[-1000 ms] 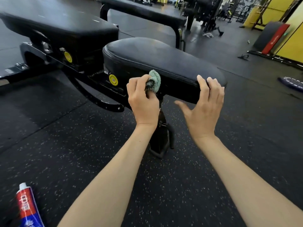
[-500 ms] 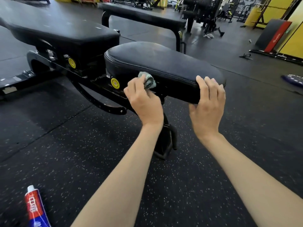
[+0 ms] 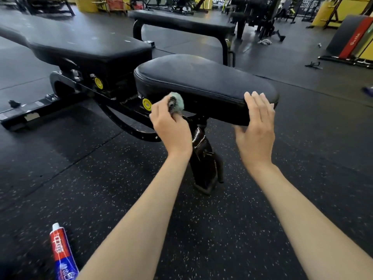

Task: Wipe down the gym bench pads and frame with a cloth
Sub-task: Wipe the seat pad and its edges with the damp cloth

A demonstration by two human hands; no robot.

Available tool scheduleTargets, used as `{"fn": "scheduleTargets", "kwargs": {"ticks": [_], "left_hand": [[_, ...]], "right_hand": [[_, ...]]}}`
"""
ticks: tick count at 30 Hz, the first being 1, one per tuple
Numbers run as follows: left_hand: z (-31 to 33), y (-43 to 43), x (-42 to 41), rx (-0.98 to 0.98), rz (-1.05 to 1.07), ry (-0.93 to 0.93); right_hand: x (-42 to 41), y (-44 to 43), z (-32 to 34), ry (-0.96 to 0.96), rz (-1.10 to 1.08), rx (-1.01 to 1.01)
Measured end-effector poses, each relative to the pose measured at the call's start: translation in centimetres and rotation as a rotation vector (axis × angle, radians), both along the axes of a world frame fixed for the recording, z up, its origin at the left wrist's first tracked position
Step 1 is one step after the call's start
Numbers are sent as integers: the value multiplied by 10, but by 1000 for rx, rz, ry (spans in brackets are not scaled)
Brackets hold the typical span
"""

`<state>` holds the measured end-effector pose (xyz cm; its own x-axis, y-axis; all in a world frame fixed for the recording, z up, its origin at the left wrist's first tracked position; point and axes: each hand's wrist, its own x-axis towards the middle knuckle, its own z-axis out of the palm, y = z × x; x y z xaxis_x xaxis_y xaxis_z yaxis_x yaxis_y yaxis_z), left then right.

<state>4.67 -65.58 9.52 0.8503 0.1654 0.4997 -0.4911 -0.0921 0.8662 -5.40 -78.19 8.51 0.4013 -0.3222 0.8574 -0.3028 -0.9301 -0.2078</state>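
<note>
A black gym bench fills the middle of the view. Its seat pad (image 3: 201,77) lies in front of me and its long back pad (image 3: 80,43) stretches off to the left. My left hand (image 3: 171,128) grips a small bunched green cloth (image 3: 177,102) and holds it against the near side of the seat pad, close to a yellow cap (image 3: 147,104) on the black frame (image 3: 129,122). My right hand (image 3: 256,128) rests with straight fingers on the pad's near right edge. The bench's support post (image 3: 203,158) stands between my forearms.
A red, white and blue tube (image 3: 62,253) lies on the speckled rubber floor at the lower left. A second black bench (image 3: 181,21) stands behind. Gym machines, yellow walls and a slanted red and black mat (image 3: 355,37) fill the back.
My left hand slid the cloth left and down along the side of the seat pad. My right hand shifted slightly on the pad's right edge. The view tilted so the bench sits lower.
</note>
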Motion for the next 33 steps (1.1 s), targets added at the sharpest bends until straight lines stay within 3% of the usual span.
{"fn": "scheduleTargets", "kwargs": {"ticks": [5,12,16,18,21,27,30,33], "left_hand": [[0,-13,-7,92,18,-17],[-14,-6,-37,365,-295,-448],[-1,0,-8,125,-88,-111],[1,-8,-8,78,-62,-40],[0,-31,-40,59,-85,-48],[-16,-38,-85,213,-352,-384],[-6,-30,-63,97,-163,-283],[11,-32,-41,-54,-21,-117]], "right_hand": [[-8,-2,6,54,57,3],[-4,6,6,25,22,62],[-7,6,10,55,29,85],[-11,5,12,90,60,105],[-17,2,15,117,131,173],[-21,-2,13,72,69,173],[-28,-9,9,172,11,272],[-36,-14,15,148,100,494]]}}
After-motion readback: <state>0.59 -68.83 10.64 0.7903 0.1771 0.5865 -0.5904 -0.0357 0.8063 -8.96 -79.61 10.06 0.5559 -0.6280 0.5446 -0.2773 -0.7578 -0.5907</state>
